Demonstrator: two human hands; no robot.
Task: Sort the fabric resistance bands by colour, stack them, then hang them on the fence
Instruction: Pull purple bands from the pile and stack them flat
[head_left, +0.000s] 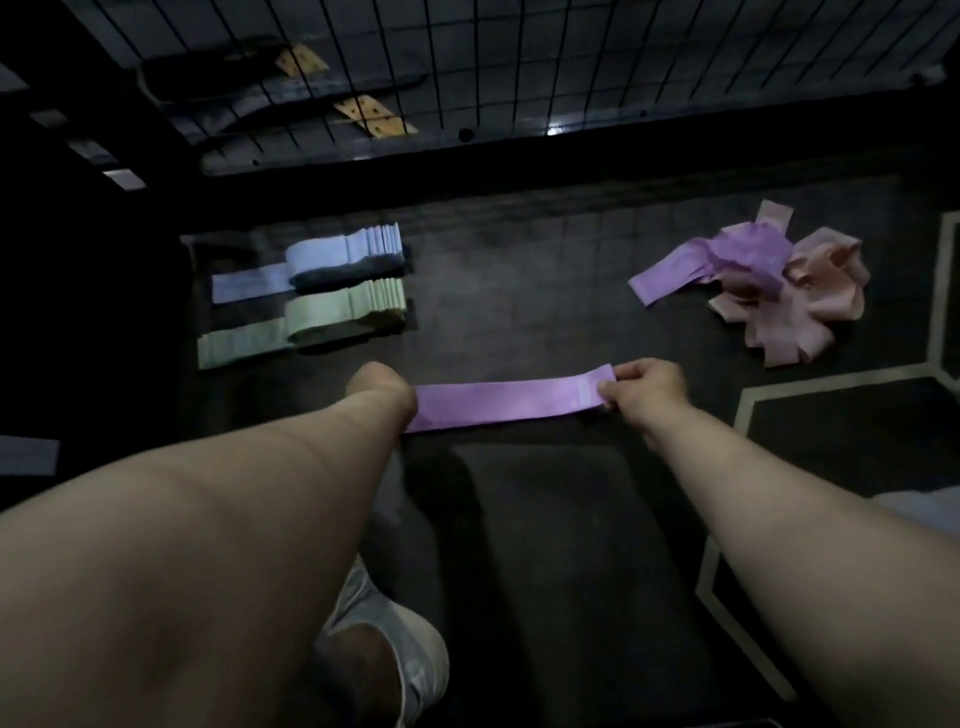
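Right hand (644, 387) pinches one end of a purple band (511, 402), thumb and curled fingers closed on the patch of lighter stitching there. Left hand (382, 389) sits at the opposite end, bent down at the wrist so that its fingers are hidden; whether they grip the fabric or only press on it cannot be told. Between the two hands the purple band lies drawn out flat and straight on the dark floor (519, 291), its left end slipping out of sight under the left wrist.

Beyond the band's left end, well apart from it, stand two sorted piles side by side. The green stack (345, 312) is the nearer one and the blue stack (343, 252) lies just behind it, touching or nearly so. Each has one band trailing out flat to the left.

Beyond the band's right end, also well apart, is a loose heap (769, 280) of unsorted purple and pink bands, tangled, with the purple ones on its left side and the pink ones fanned out on its right.

Farther off than both piles, across from the band, the wire-grid fence (467, 62) runs along the top of the view.

On the near side of the band, below the left forearm, a white shoe (400, 644) shows. Pale lines (831, 382) cross the floor close to the right forearm.
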